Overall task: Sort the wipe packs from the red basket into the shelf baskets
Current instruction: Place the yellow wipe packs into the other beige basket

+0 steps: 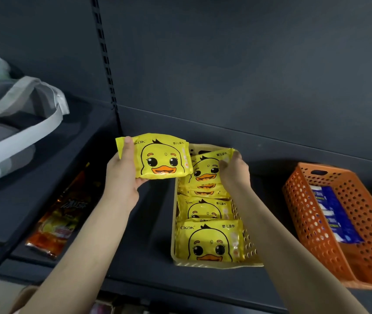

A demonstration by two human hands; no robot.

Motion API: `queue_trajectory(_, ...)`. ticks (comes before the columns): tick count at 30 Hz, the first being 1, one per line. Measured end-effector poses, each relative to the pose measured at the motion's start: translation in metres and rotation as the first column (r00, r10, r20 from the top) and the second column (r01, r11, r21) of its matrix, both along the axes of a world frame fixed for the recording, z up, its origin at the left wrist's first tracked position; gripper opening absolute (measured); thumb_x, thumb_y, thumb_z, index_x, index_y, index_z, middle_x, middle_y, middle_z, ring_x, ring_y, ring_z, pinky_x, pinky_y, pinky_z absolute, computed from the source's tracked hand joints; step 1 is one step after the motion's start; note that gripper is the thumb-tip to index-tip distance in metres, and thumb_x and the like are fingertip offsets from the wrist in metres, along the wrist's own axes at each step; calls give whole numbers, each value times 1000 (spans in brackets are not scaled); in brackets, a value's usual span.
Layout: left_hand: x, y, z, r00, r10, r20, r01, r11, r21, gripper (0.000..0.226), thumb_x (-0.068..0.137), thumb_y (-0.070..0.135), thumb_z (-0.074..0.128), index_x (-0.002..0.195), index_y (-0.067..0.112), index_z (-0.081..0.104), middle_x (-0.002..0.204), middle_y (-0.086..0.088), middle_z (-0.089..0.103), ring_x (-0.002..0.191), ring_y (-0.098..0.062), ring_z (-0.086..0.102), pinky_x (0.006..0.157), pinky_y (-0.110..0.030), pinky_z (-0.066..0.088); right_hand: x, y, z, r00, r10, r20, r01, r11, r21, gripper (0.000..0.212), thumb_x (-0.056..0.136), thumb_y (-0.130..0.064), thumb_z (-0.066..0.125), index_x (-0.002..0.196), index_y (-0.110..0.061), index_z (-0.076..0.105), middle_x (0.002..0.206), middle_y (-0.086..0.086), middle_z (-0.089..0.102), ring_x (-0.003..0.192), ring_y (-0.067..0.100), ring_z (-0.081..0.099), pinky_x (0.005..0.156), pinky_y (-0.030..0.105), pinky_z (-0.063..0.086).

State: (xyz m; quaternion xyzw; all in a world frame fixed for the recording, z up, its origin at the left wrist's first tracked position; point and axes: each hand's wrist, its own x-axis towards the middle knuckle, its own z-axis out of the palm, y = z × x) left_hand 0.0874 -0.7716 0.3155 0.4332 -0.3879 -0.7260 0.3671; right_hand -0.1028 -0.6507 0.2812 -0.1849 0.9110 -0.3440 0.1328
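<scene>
Yellow duck-face wipe pack (pixel 160 158) — clamped in left grip (pixel 124 175) | right grip (pixel 235 171) pinching corner of basket pack (pixel 204 172)

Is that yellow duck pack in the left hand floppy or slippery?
Probably soft but not limp: the duck pack holds its shape though the left hand grips one end. Glossy film looks slippery. Flat, so unlikely to roll.

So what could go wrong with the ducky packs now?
1. The cream basket already looks full, so the duck pack in the left hand may not fit and could slide off.
2. The right hand tilts the back pack by its corner; it might slip or crumple.
3. The orange basket sits tilted; a bump could spill its blue packs.
</scene>
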Motion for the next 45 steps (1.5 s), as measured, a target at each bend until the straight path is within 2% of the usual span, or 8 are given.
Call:
queue_trajectory(3, -2, 3, -3, 1000, -16, -3, 16, 1000, 18, 28, 94, 52, 49, 103, 29, 61, 100, 1, 72, 92, -19, 70, 69, -36, 57, 1, 1, 3, 997, 12, 78, -13, 1000, 20, 62, 93, -27, 61, 142, -9, 28, 113, 12, 58, 91, 27, 63, 67, 35, 53)
queue_trajectory(10, 1, 1, -10, 999, -41, 7, 40, 998, 42, 34, 94, 52, 49, 111, 26, 61, 103, 0, 73, 93, -20, 71, 74, -38, 58, 23, 38, 15, 975, 25, 223, -9, 997, -74, 58, 88, -18, 66, 137, -18, 35, 93, -8, 53, 73, 6, 54, 51, 21, 41)
queue_trajectory(19, -4, 5, -13, 997, -82, 17, 80, 995, 66, 31, 94, 52, 49, 108, 28, 62, 102, 0, 73, 92, -20, 71, 73, -38, 58, 26, 55, 15, 941, 203, 272, -276, 925, 263, 73, 88, -19, 67, 145, -19, 23, 120, 4, 53, 81, 12, 57, 54, 22, 43)
queue_trajectory(23, -6, 4, -13, 997, -76, 20, 75, 994, 76, 36, 93, 53, 50, 114, 26, 61, 103, 0, 72, 93, -20, 70, 74, -38, 58, 39, 54, 6, 966, 244, 88, -259, 885, 387, 65, 89, -16, 67, 142, -15, 29, 114, 10, 56, 85, 17, 57, 63, 24, 48)
queue_trajectory(26, -6, 5, -14, 996, -87, 30, 85, 993, 76, 40, 93, 54, 50, 119, 25, 60, 106, 0, 72, 94, -20, 70, 76, -38, 58, 50, 59, 4, 958, 285, -41, -244, 879, 411, 70, 89, -19, 67, 146, -19, 28, 141, 14, 39, 111, 25, 56, 84, 32, 53)
queue_trajectory(30, -6, 6, -17, 995, -98, 38, 95, 993, 73, 39, 93, 54, 49, 117, 25, 61, 105, 1, 73, 94, -20, 71, 78, -39, 58, 56, 72, 7, 834, 484, -266, -322, 817, 479, 60, 87, -37, 67, 142, -27, 44, 154, 1, 26, 141, 29, 26, 110, 45, 34)
queue_trajectory(37, -12, 17, -20, 992, -120, 37, 116, 990, 76, 38, 93, 53, 49, 115, 25, 61, 103, 1, 74, 92, -19, 71, 74, -37, 58, 63, 74, -17, 895, 438, 78, -441, 849, 290, 60, 87, -32, 68, 142, -29, 46, 155, 0, 24, 139, 25, 32, 112, 36, 31)
queue_trajectory(45, -12, 18, -16, 991, -124, 47, 122, 991, 58, 35, 94, 55, 46, 110, 28, 62, 100, 2, 74, 90, -18, 71, 72, -36, 57, 48, 76, -2, 907, 419, 39, -420, 898, 129, 52, 91, -41, 59, 139, -23, 50, 142, -3, 49, 129, 16, 48, 101, 24, 37)
